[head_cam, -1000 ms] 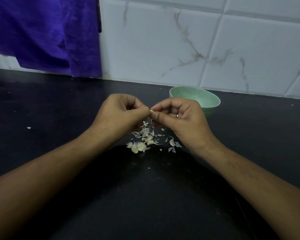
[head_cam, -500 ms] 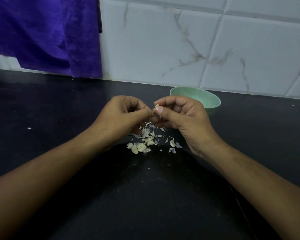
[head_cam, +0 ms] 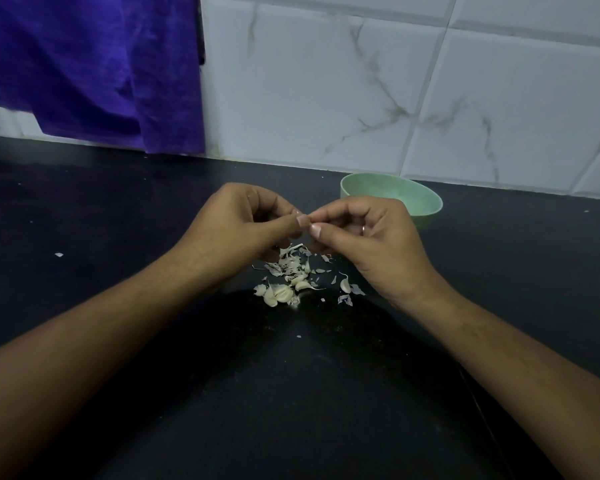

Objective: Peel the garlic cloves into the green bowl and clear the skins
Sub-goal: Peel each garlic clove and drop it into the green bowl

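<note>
pinching a mostly hidden clove thumb to thumb, left hand and right hand had barely moved, so the peel looked unfinished, skins piled below.

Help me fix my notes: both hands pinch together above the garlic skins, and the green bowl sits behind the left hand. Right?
No. The head view shows the green bowl behind the right hand, not the left hand; the rest stands.

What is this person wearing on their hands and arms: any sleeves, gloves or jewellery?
The left hand and right hand are ungloved. No sleeves, watch or bracelet show up to the frame's edge. The right hand has a thin ring on one finger. The thumbnails are short.
</note>
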Tool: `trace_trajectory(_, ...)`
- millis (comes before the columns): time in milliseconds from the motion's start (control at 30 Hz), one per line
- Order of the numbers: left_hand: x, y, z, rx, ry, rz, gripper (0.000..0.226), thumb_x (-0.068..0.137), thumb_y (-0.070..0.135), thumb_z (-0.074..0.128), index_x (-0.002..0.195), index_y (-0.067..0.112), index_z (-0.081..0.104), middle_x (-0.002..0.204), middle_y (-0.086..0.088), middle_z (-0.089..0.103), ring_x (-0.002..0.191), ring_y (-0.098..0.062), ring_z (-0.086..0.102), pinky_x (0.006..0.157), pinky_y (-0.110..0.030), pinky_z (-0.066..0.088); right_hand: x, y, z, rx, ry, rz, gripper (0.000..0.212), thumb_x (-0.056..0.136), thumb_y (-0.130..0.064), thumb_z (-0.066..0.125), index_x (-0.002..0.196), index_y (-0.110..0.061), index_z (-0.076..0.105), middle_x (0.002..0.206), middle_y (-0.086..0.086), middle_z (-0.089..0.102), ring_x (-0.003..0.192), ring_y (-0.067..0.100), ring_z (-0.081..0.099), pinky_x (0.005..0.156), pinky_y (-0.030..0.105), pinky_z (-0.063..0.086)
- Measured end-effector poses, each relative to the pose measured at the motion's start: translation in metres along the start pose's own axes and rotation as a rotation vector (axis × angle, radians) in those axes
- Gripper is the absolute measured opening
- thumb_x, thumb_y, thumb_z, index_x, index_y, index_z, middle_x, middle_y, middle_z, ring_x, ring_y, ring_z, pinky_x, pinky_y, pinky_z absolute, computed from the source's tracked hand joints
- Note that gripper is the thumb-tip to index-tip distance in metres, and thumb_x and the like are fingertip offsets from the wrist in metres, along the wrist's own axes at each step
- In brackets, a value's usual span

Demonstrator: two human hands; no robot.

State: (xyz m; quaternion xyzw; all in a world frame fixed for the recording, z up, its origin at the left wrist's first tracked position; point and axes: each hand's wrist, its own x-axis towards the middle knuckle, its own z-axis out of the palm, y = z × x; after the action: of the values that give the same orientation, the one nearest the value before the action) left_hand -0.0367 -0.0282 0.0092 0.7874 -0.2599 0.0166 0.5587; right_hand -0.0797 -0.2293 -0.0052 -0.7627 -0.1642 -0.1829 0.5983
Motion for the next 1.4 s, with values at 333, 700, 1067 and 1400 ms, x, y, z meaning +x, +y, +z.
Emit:
trace_trajectory(333, -0.003, 0.002, 0.003, 0.424, 0.056, 0.137, 0.008, 0.091, 0.031, 0.077, 0.084, 0.028, 0.081, 0.068, 0.015, 0.073, 0.063, 0.001, 0.067, 0.06, -0.025, 0.051, -0.003, -0.001, 0.004, -0.318, 0.028, -0.022, 0.013, 0.09, -0.007, 0.075, 0.093, -0.017, 0.082, 0.072, -0.001, 0.077, 0.066, 0.018, 0.075, 0.066, 0.04, 0.063)
trace_trajectory(700, -0.007, 0.0, 0.01, 0.476, 0.117, 0.146, 0.007, 0.086, 0.026, 0.076, 0.08, 0.024, 0.079, 0.063, 0.014, 0.07, 0.063, -0.001, 0.066, 0.059, -0.019, 0.046, -0.006, 0.001, 0.01, -0.338, 0.047, -0.056, 0.01, 0.09, -0.008, 0.076, 0.093, -0.015, 0.082, 0.074, -0.002, 0.077, 0.067, 0.016, 0.075, 0.065, 0.041, 0.064)
trace_trajectory(1067, -0.001, 0.001, 0.012, -0.202, 0.001, -0.192, 0.02, 0.1, 0.012, 0.067, 0.089, -0.005, 0.069, 0.07, -0.007, 0.065, 0.062, -0.012, 0.063, 0.054, -0.025, 0.058, 0.0, 0.002, 0.007, -0.02, -0.034, -0.038, 0.022, 0.097, 0.004, 0.065, 0.114, -0.005, 0.075, 0.092, 0.011, 0.078, 0.081, 0.021, 0.075, 0.076, 0.035, 0.061)
trace_trajectory(1400, -0.002, 0.0, 0.013, -0.231, -0.107, -0.237, 0.014, 0.098, 0.008, 0.066, 0.086, 0.004, 0.072, 0.067, -0.002, 0.064, 0.065, -0.01, 0.064, 0.059, -0.03, 0.058, 0.002, -0.005, 0.002, 0.131, 0.08, 0.038, 0.01, 0.098, 0.0, 0.065, 0.106, -0.005, 0.068, 0.094, 0.014, 0.078, 0.082, 0.024, 0.076, 0.078, 0.04, 0.062)
